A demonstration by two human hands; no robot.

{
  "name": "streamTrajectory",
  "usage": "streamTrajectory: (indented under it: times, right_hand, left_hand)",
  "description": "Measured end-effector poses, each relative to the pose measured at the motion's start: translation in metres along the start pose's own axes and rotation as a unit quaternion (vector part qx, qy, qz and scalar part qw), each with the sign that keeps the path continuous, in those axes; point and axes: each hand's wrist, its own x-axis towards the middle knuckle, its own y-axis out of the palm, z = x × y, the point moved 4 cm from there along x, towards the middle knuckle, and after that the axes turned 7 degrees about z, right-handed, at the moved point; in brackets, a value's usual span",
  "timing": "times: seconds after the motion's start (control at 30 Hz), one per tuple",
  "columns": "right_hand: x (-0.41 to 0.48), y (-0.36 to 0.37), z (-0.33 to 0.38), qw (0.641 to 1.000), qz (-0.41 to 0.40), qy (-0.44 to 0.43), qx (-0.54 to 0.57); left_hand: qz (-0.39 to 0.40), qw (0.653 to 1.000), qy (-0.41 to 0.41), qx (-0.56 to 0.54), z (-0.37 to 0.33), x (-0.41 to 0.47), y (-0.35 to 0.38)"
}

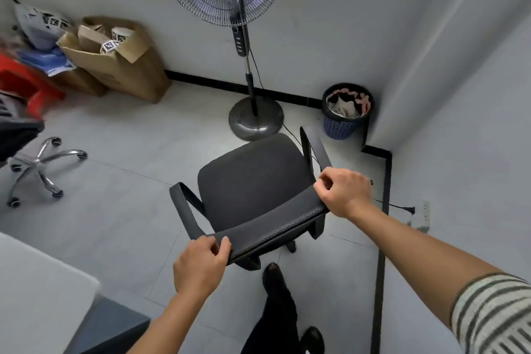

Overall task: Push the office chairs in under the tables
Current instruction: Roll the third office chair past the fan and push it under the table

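right arm: my striped sleeve (pixel 494 313) sits at the frame's lower right corner, forearm reaching up-left, nearly straight.
right hand (pixel 343 191): clenched over the right end of the backrest top edge (pixel 275 228), knuckles up, thumb tucked on the seat side.
left hand (pixel 201 263): forearm comes up from the bottom edge; fingers curled round the left end of the same edge, thumb on top.
office chair (pixel 253 190): on the open floor right in front of me, just short of the fan base (pixel 255 119), near the bin (pixel 346 110).
heading: seat faces away from me toward the wall; backrest edge runs lower left to upper right.
armrests: left one (pixel 184 207) and right one (pixel 313 149) both visible, pointing away.
table (pixel 34 290): only a pale corner at lower left, cut off by the frame.
hidden: chair base mostly under the seat, one caster (pixel 290 246) showing.
second chair (pixel 31 158): left edge, blurred, chrome star base clear, seat cropped.
my feet: one dark shoe (pixel 273 273) behind the chair.
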Motion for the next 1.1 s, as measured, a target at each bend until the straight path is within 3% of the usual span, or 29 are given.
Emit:
streamTrajectory:
  times: [0.2,0.57,0.87,1.1]
  right_hand:
    - [0.110,-0.006,0.013,0.997,0.060,-0.034,-0.017]
    - [0.253,-0.010,0.078,0.992,0.068,-0.075,-0.072]
    - [0.389,-0.004,0.163,0.970,0.104,-0.200,-0.092]
    - [0.481,0.005,0.245,0.927,0.138,-0.333,-0.102]
  left_hand:
    - [-0.046,0.996,-0.060,-0.047,-0.037,0.029,0.002]
    - [-0.097,0.978,-0.157,-0.092,-0.059,0.118,-0.027]
    - [-0.185,0.944,-0.244,-0.120,-0.080,0.201,-0.046]
    - [-0.223,0.896,-0.358,-0.136,-0.109,0.256,-0.059]
